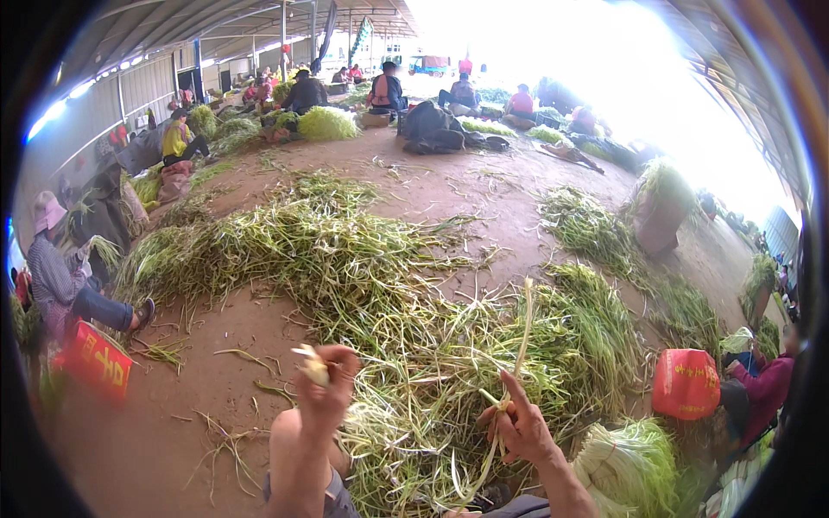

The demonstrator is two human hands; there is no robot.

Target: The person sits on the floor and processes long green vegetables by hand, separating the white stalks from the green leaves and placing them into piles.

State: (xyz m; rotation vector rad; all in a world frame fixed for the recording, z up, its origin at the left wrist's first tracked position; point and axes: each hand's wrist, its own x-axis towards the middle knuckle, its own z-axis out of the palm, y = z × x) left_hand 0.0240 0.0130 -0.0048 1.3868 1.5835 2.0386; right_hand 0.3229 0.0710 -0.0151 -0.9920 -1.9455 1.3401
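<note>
My left hand [333, 382] is raised above my knee, its fingers closed on a small pale-yellow plant piece [315, 369]; blur hides exactly what it is. Over the heap, my right hand [528, 427] grips a pale stalk [528, 317] that stands up past the extended index finger. A short cut green stem also pokes out of that grip, and pale strands hang below it. Beneath both hands spreads a loose heap of long green stalks and leaves [414, 369], resembling garlic scapes. To the right of my right hand lies a thick, neatly aligned bundle of pale-to-green stalks [622, 460].
Red printed bags sit at the left [103, 366] and right [686, 383]. A person in a pink hat [55, 272] sits at left, another in a magenta top [767, 388] at right. Farther off are a filled sack [660, 213], a dark tarp [431, 126] and several seated workers.
</note>
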